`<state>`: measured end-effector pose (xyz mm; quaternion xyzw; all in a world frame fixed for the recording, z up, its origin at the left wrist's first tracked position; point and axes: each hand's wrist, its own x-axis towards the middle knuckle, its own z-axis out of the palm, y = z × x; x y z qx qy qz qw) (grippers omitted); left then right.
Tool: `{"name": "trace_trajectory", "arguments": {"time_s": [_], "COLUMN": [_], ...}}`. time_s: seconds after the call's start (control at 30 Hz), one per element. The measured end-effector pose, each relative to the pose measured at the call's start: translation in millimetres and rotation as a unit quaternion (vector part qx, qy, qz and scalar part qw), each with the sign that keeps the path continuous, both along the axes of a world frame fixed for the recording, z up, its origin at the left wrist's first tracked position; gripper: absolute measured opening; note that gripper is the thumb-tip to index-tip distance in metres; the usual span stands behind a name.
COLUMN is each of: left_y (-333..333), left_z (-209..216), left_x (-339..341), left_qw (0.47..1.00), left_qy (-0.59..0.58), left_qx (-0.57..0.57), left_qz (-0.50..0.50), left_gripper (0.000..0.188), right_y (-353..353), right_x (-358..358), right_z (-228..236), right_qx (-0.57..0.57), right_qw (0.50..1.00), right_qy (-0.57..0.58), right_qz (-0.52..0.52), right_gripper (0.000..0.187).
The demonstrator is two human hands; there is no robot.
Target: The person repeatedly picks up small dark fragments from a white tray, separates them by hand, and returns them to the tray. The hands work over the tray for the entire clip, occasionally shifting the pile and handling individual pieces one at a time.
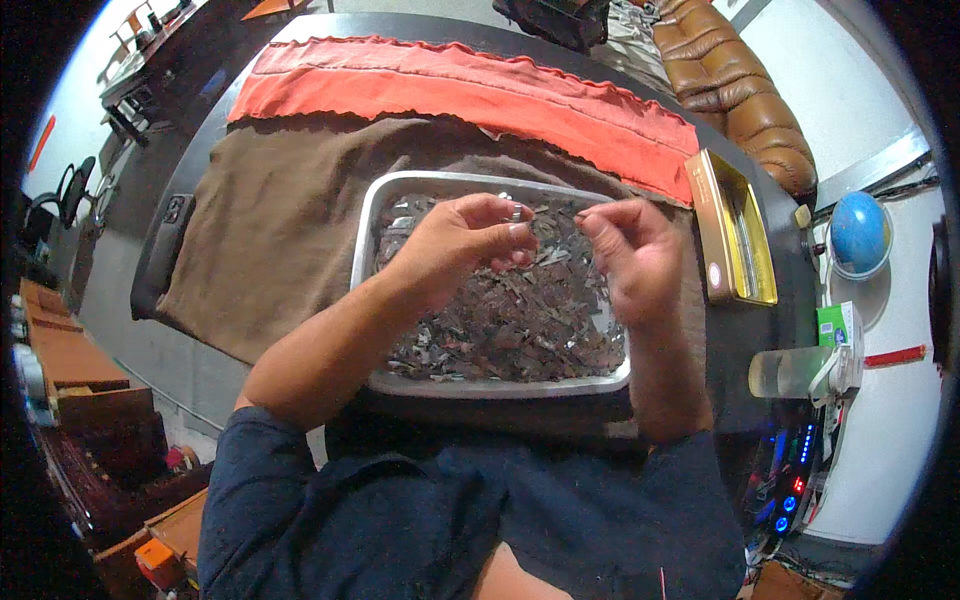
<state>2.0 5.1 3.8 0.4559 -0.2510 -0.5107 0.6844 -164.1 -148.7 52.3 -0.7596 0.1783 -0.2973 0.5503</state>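
Note:
A white rectangular tray full of dark brown and grey flaky scraps lies in front of me. Over its far left part, my left hand has thumb and fingers closed on a small shiny silvery piece, too small to name. Above the tray's right side, my right hand is in a pinch, thumb against forefinger. A tiny dark bit shows at those fingertips; its kind is unclear. Both hands are raised over the scraps, a short gap apart.
Under the tray a brown cloth covers the dark table, with a red-orange cloth beyond. At right stand an open box with yellow lining and a clear jug. A phone rests at the left edge.

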Motion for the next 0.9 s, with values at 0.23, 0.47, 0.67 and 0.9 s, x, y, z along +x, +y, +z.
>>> {"name": "trace_trajectory", "arguments": {"time_s": [0.23,0.47,0.67,0.9], "left_y": [3.4,5.1,2.7,5.9], "left_z": [4.0,2.8,-3.0,-2.0], "left_x": [-6.0,-6.3,-5.4,-2.6], "left_qw": [0.998,0.998,0.995,0.991], "left_qy": [0.018,0.012,0.005,0.024], "left_qx": [-0.054,-0.061,-0.085,-0.077], "left_qz": [-0.001,-0.025,-0.057,-0.111], "left_gripper": [0.032,0.039,0.034,0.027], "right_y": [45.3,52.4,52.1,53.9], "right_x": [9.3,1.6,-4.7,-10.0], "right_z": [-26.0,-28.0,-31.6,-25.0], "right_qx": [-0.397,-0.496,-0.491,-0.385], "right_qw": [0.908,0.860,0.861,0.916], "right_qy": [-0.119,-0.104,-0.117,-0.105], "right_qz": [-0.057,-0.066,-0.063,-0.037], "right_gripper": [0.015,0.025,0.025,0.043]}}
